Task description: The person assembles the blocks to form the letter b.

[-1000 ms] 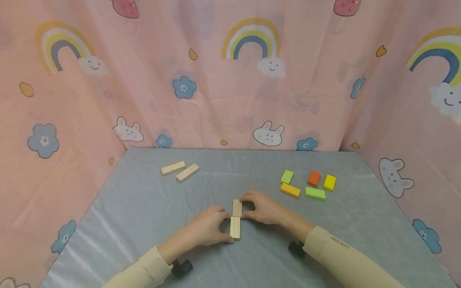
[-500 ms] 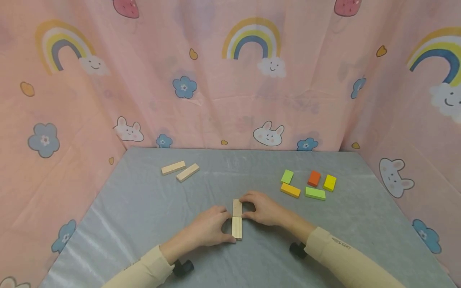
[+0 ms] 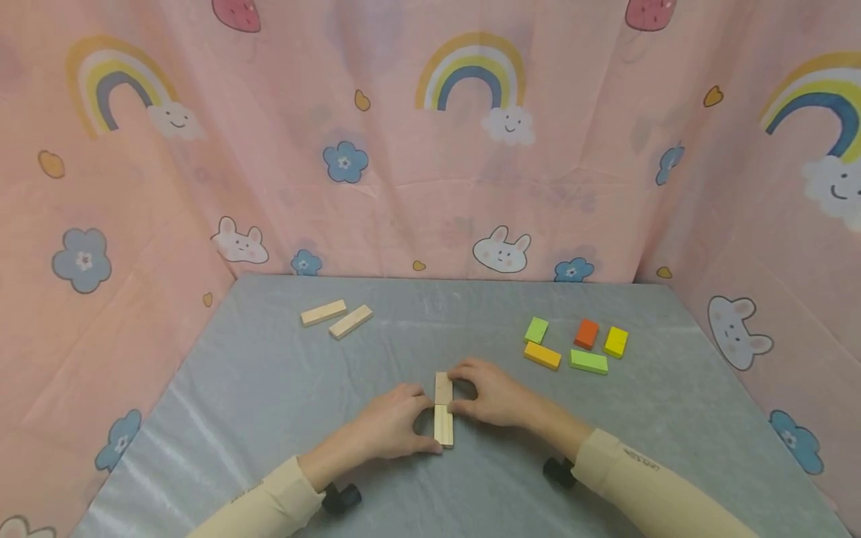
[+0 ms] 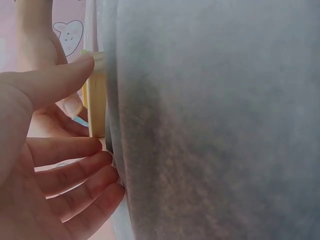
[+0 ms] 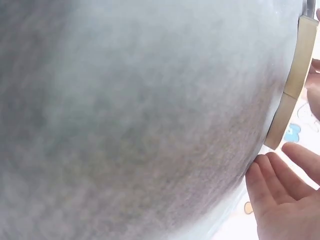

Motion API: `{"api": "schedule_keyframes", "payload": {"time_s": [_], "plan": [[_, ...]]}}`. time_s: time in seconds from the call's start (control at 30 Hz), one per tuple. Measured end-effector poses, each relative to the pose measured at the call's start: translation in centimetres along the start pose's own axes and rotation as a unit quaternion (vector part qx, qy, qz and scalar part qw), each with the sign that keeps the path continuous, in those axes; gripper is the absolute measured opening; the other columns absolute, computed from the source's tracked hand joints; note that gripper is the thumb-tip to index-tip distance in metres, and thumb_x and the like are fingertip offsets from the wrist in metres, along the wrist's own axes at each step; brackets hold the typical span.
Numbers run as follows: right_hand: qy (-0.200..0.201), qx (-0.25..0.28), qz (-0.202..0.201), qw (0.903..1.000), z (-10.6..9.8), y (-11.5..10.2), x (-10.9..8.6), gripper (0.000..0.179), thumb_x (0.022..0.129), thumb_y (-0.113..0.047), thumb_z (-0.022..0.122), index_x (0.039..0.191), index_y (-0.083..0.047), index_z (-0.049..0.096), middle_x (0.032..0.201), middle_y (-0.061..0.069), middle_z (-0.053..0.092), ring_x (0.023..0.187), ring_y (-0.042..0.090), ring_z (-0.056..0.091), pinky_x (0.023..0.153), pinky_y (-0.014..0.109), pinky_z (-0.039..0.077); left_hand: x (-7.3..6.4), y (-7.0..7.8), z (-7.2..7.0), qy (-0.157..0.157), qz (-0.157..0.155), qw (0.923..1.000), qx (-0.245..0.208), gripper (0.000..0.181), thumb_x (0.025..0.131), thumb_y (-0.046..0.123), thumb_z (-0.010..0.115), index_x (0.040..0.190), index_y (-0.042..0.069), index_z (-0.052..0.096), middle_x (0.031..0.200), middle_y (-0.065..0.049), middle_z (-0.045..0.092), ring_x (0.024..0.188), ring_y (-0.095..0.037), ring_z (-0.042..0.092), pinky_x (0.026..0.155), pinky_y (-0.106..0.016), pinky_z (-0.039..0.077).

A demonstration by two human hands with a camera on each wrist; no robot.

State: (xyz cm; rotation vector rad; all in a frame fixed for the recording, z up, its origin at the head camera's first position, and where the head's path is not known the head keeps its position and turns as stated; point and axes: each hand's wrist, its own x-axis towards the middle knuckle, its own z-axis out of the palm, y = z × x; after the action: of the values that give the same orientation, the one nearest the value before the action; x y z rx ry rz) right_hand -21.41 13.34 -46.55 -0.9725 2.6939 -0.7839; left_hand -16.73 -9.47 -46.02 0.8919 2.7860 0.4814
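Two plain wooden blocks lie end to end on the grey table in the head view. My left hand (image 3: 392, 423) holds the near block (image 3: 443, 430) by its length, thumb at the near end and index finger by the joint. My right hand (image 3: 496, 393) holds the far block (image 3: 443, 388), with its index finger at the far end and its thumb beside the joint. The left wrist view shows the near block (image 4: 98, 107) between thumb and index finger. In the right wrist view, the far block (image 5: 280, 120) meets the other at a thin seam.
Two more plain blocks (image 3: 350, 322) lie at the back left of the grey cloth (image 3: 269, 396). At the back right are a red block (image 3: 587, 334), a yellow block (image 3: 615, 341), an orange block (image 3: 542, 356) and two green blocks (image 3: 588, 362). Patterned pink curtains (image 3: 417, 202) surround the table.
The near block has slid slightly right with my left hand, and its sides now line up with the far block. My right thumb has shifted slightly towards the joint.
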Motion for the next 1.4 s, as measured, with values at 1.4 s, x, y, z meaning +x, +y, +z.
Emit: {"api": "schedule_keyframes", "payload": {"time_s": [1.4], "plan": [[-0.017,-0.034,0.012,0.9992,0.6,-1.5,-1.2,0.067,0.085,-0.04,0.082,0.137,-0.003,0.062,0.136,0.011,0.057,0.125,0.03,0.054,0.104,0.049,0.047,1.9,-10.4,-5.2,0.234,-0.095,0.9638,-0.085,0.028,0.098,0.014,0.065,0.12,-0.004,0.07,0.121,-0.019,0.065,0.117,-0.038,0.059,0.098,-0.053,0.049]]}}
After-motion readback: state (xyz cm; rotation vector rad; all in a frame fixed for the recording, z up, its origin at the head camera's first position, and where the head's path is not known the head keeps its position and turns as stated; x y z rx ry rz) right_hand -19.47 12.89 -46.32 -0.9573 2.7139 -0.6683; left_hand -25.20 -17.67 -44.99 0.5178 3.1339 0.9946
